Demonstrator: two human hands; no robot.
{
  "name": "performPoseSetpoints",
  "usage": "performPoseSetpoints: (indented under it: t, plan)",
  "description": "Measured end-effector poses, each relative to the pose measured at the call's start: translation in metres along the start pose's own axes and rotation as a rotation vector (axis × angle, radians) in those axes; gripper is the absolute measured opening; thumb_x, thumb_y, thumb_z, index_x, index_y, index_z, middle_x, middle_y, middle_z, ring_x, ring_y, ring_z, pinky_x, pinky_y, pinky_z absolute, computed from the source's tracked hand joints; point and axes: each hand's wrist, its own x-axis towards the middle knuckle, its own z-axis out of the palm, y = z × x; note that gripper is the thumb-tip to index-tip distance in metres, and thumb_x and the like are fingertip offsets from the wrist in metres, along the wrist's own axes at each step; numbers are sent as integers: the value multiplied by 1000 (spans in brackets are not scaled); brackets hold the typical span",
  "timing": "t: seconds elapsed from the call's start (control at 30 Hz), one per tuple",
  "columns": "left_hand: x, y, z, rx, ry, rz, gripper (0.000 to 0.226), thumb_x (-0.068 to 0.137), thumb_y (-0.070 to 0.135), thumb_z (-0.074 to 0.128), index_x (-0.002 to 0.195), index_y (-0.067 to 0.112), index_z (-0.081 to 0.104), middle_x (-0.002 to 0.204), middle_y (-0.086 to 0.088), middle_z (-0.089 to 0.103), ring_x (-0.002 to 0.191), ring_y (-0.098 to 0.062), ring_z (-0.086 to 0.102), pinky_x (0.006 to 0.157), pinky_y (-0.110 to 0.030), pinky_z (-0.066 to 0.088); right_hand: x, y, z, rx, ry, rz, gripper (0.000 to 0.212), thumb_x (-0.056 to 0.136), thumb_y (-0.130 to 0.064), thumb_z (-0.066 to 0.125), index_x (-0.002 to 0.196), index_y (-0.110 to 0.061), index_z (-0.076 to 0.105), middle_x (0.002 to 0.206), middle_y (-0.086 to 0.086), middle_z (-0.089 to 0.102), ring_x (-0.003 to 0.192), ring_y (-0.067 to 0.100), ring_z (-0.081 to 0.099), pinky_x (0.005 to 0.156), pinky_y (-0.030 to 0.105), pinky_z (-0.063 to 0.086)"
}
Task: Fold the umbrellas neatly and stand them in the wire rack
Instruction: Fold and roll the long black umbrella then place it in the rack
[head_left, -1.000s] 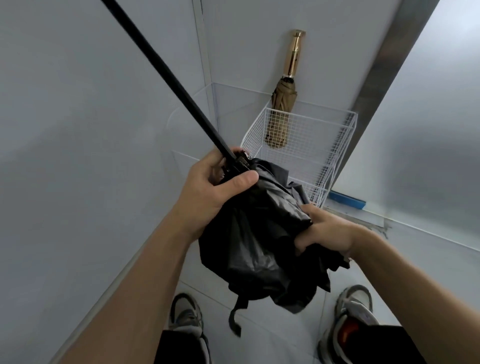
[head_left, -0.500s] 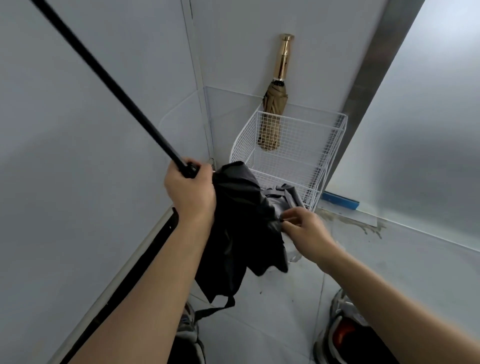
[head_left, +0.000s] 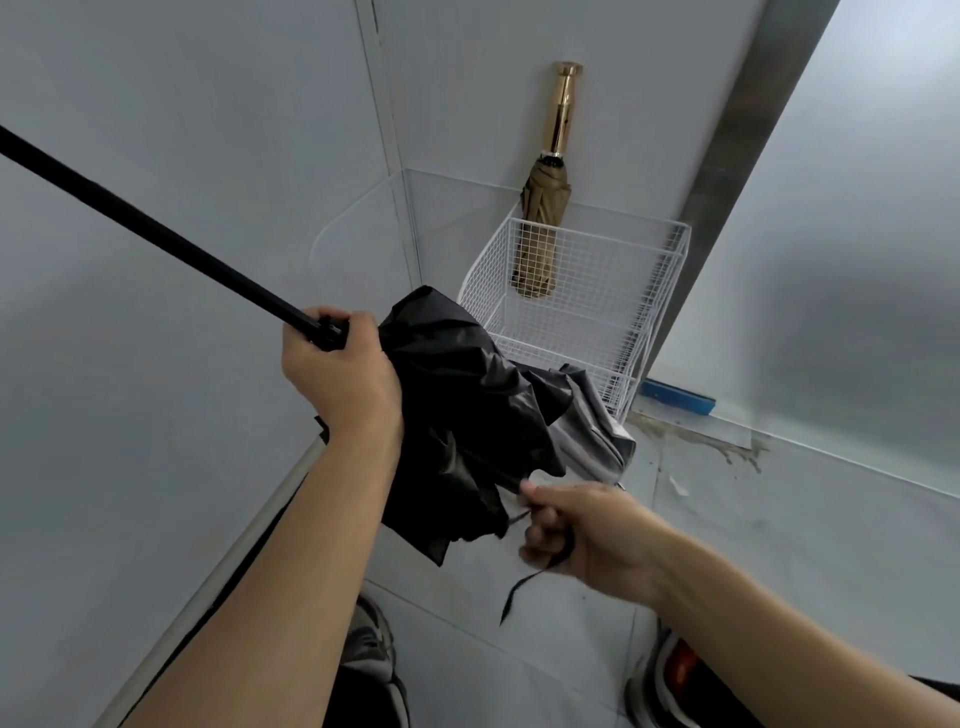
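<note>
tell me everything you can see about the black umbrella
The black umbrella is collapsed but not yet wrapped: glossy black canopy hanging in crumpled folds, a grey face showing at right. Its black shaft is extended, slanting up-left out of frame. The left hand grips where shaft meets canopy; the right hand pinches its dangling strap. It hangs in the air near the wire rack.

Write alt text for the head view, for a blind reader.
A person's left hand grips a loosely bunched black fabric umbrella by its shaft while the right hand grips its black strap. Behind, a folded tan umbrella with a gold handle stands in a white wire rack.
</note>
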Motion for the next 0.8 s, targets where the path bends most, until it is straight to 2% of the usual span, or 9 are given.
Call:
performPoseSetpoints:
  t: [0.13,0.27,0.33,0.43,0.5,0.57,0.63,0.7,0.8]
  plan:
    - [2,-5,-4,17,-42,-1,29,85,-6,60,73,18,48,69,3,51,48,2,50,54,-10,41,-10,-36,-14,231,24,-95,15,78,-9,68,67,-13,61,52,-2,46,40,8,49,49,26,56]
    - [2,-9,-7,51,-100,-52,31,83,-7,57,72,20,48,67,4,49,48,0,46,52,-14,41,-16,-63,-38,426,-41,-151,13,73,-11,75,73,-15,63,52,-8,43,35,1,42,40,16,48]
    - [-1,-10,-6,87,-134,-73,31,84,-8,56,71,18,47,66,2,46,44,1,44,47,-13,39,-17,-71,-52,490,-119,-204,35,53,-4,92,75,-15,68,53,-9,43,35,2,42,40,16,48]
    - [-10,-14,-5,159,-186,-78,30,83,-8,57,71,18,47,63,3,45,41,1,43,45,-12,36,-19,-80,-64,541,-144,-261,56,34,0,98,80,-15,71,55,-9,44,36,2,43,41,17,49]
    - [-16,-16,-4,193,-216,-90,28,82,-8,58,72,17,49,61,4,45,41,1,42,44,-12,35,-20,-85,-67,566,-88,-249,39,54,-3,92,83,-15,70,55,-9,45,38,1,44,41,15,49]
    - [-20,-17,-4,209,-232,-99,28,81,-8,59,71,17,52,60,4,45,42,1,42,44,-12,35,-18,-86,-68,596,-7,-250,4,85,-11,68,88,-14,69,56,-9,48,44,0,46,40,14,48]
    - [-23,-18,-2,210,-238,-104,29,80,-9,59,70,18,54,60,5,46,42,1,42,45,-12,36,-13,-85,-68,598,-1,-284,15,94,-9,53,96,-10,67,62,-6,58,49,1,54,44,15,50]
    - [-24,-20,-1,205,-235,-125,28,80,-9,59,71,18,55,59,5,46,41,1,42,44,-13,36,-11,-83,-66,552,-9,-320,22,87,-3,53,104,-8,66,77,0,70,58,7,65,52,18,54]
    - [-23,-24,0,220,-222,-159,28,79,-8,60,71,19,56,61,4,49,43,1,44,46,-15,38,-9,-82,-72,434,35,-379,29,90,-4,56,118,-12,61,108,8,74,90,20,74,74,31,60]
